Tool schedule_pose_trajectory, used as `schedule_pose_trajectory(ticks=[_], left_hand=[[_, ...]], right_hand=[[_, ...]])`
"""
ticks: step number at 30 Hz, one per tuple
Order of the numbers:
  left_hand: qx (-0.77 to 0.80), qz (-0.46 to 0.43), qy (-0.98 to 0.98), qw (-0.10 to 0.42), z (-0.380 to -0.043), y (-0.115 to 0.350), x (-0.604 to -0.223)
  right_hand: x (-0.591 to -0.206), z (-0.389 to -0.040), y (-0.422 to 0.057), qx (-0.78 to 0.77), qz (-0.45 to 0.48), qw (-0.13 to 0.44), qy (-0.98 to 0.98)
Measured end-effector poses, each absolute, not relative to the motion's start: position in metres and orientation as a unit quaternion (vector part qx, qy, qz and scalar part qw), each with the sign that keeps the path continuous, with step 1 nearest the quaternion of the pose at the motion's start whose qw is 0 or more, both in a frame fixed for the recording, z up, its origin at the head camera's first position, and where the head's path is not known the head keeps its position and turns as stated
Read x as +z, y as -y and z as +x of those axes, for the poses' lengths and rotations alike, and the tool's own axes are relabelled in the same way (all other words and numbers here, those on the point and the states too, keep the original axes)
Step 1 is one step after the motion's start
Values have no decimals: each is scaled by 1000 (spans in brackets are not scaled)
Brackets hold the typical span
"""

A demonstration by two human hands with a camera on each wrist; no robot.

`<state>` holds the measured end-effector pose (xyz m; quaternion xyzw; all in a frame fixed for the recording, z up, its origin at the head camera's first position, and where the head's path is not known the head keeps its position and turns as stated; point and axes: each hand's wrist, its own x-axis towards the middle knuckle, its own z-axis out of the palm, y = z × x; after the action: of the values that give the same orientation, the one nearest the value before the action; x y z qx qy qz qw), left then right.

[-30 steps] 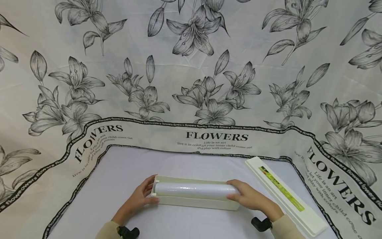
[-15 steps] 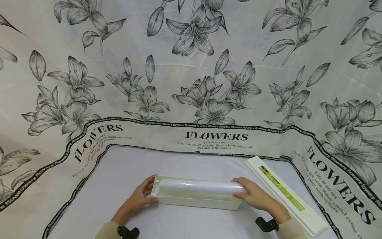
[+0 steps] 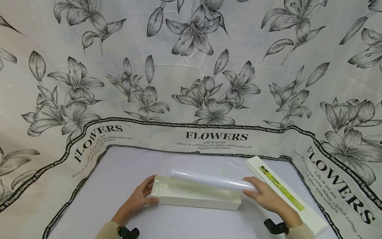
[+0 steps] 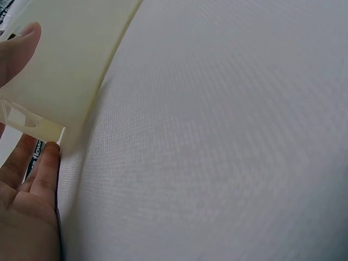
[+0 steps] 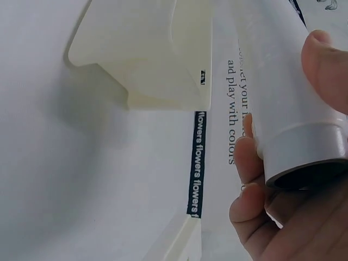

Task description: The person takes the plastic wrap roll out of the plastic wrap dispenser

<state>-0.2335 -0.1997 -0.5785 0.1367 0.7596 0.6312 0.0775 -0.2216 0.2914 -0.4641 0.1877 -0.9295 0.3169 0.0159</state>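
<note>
My right hand [image 3: 262, 195] grips one end of a roll of clear plastic wrap [image 3: 209, 179], which slants up to the left above the box. In the right wrist view the roll [image 5: 288, 87] shows its hollow dark core, with the thumb on one side and fingers curled round the other. A long cream plastic box [image 3: 197, 201] lies on the table with its inside bare. My left hand [image 3: 142, 195] holds the box's left end, thumb on the front wall and fingers behind. The left wrist view shows the thumb against the box wall [image 4: 65, 60].
A long white lid [image 3: 283, 192] with a yellow-green label lies slanted at the right, close to the right forearm. The white tabletop [image 3: 134, 162] is bordered at the back by a flower-print cloth [image 3: 161, 132] that rises like a wall.
The roll of plastic wrap has come up out of the box, its left end lifted and shifted right. My right hand has moved right with it; the left hand has stayed on the box.
</note>
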Motion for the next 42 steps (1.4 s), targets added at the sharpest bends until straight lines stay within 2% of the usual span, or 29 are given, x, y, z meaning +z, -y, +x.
schedule_pose_trajectory(ticks=[17,42], left_hand=[[628,130,-764,69,-230,196,-581],[626,144,-764,67,-232,199,-577]], right_hand=[[-474,-210,-337,282,126,71,948],[-499,-203,-374,271,9,45,961]])
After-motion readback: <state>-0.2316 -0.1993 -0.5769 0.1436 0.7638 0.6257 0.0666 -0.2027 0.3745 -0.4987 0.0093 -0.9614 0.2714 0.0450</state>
